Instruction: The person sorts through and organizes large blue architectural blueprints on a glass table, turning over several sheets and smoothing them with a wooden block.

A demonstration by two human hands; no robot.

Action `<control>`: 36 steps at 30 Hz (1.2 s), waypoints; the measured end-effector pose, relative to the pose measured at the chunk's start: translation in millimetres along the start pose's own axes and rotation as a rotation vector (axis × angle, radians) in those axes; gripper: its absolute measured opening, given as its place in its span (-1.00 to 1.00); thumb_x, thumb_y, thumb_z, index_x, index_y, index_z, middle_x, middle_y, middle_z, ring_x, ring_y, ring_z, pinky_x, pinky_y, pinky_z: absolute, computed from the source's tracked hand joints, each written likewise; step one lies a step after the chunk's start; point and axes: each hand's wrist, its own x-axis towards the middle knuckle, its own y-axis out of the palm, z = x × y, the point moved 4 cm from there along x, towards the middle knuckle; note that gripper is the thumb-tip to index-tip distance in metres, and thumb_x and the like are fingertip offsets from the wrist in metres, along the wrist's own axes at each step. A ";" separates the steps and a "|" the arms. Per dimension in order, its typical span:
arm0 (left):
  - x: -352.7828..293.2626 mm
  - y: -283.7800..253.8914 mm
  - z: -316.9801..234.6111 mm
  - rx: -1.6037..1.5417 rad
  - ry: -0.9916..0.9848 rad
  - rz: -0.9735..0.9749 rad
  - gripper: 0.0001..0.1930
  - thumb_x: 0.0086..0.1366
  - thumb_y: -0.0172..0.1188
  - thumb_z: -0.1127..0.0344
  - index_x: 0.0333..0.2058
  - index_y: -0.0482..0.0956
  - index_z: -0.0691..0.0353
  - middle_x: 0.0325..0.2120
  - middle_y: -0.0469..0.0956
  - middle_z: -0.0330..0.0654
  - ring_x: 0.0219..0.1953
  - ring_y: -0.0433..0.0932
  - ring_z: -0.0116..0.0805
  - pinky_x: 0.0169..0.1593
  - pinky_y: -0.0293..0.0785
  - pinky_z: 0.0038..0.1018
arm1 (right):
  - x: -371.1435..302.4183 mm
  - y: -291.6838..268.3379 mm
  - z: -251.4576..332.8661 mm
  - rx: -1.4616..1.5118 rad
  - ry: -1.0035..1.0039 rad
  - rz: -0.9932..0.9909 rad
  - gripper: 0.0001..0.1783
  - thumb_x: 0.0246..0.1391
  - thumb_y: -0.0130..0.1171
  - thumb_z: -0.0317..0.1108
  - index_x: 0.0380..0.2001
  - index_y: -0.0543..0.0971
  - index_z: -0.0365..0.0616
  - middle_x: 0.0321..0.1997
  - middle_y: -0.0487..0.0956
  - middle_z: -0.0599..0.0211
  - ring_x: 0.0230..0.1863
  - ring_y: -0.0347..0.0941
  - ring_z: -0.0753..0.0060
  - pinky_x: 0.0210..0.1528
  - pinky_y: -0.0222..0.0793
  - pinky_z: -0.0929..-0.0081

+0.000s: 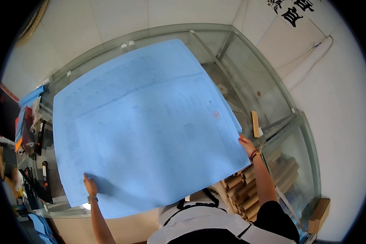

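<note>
Large blue drawing sheets (150, 122), covered in faint lines and with a small round red mark near the right side, lie overlapped on a glass-topped table (268, 81). My left hand (90, 186) pinches the left edge of the top sheet near its lower corner; the fingers beneath are hidden. At the right edge of the sheets, my right hand (247, 144) is closed on the border. Something small and orange shows at its fingertips, too little to name. The top sheet's near edge hangs toward my body.
Brown cardboard tubes (248, 191) are stacked beneath the glass at right. A wooden strip (255, 124) rests by my right hand. Black-handled tools (45, 173) and a blue roll (32, 96) lie at the left end. A long box (319, 215) stands at lower right, near the white wall.
</note>
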 end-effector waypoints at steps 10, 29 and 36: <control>12.8 -9.7 40.0 -0.017 -0.015 0.017 -0.54 0.21 -0.12 0.45 0.11 0.15 0.31 -0.23 0.37 0.17 -0.21 0.37 0.04 -0.09 0.29 -0.22 | -5.8 29.9 25.6 -0.384 -0.077 -0.114 -0.52 0.04 0.06 -0.19 0.06 0.36 -0.04 -0.11 0.52 0.26 -0.11 0.37 0.54 -0.08 0.25 0.58; 22.1 6.3 19.0 -0.616 -0.284 0.299 -0.46 0.17 0.00 0.49 0.15 0.12 0.23 -0.37 0.29 -0.32 -0.39 0.22 -0.54 -0.22 0.22 -0.64 | -133.5 1.2 -28.2 0.630 0.213 -0.293 -0.51 0.03 0.11 -0.36 0.05 0.32 -0.23 -0.12 0.45 0.35 -0.14 0.38 0.42 0.01 0.27 0.43; 20.9 -4.4 26.6 -0.656 -0.303 0.235 -0.44 0.16 -0.01 0.53 0.16 0.14 0.16 -0.37 0.29 -0.36 -0.36 0.23 -0.55 -0.19 0.22 -0.64 | -134.6 74.1 -17.8 1.037 0.274 -0.603 -0.66 -0.02 0.19 -0.34 -0.14 0.42 -0.12 -0.18 0.47 0.38 -0.15 0.38 0.39 -0.03 0.29 0.39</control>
